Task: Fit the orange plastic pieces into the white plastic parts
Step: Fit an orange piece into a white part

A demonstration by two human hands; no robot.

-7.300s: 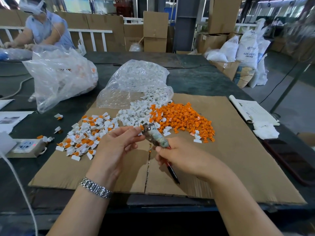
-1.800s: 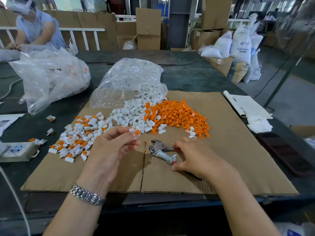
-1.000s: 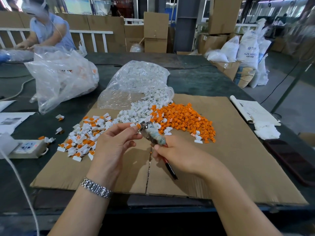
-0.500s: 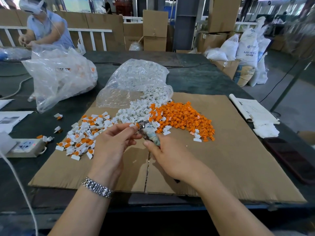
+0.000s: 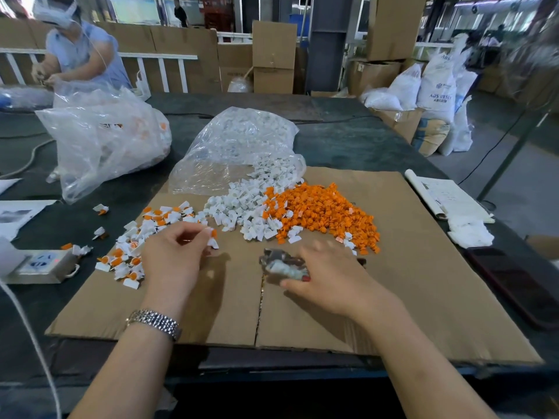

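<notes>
Cardboard sheet (image 5: 408, 282) covers the dark table (image 5: 348, 140), w/ all the work on top. Left hand (image 5: 174, 258) pinches one assembled piece (image 5: 212, 237) btwn thumb and fingertips: white part w/ orange insert showing, held just above the cardboard beside the finished pile (image 5: 142, 237) of white-and-orange pieces at left. Right hand (image 5: 329, 276) is blurred, fingers spread over the pliers (image 5: 284, 266), thumb under the tool near its wrapped handle; can't tell if it grips or only touches. Pliers sit low on the cardboard, mid-sheet near the centre seam. Loose white parts (image 5: 242, 207) spill from the clear bag (image 5: 236, 146) behind, touching the orange pieces (image 5: 323, 211) heaped to their right. Second clear bag (image 5: 102, 140) stands far left on the table. Socket box (image 5: 39, 264) lies at left edge, papers (image 5: 447, 198) and a white cloth (image 5: 469, 232) at right. Another person (image 5: 78, 52) works at the far left.
</notes>
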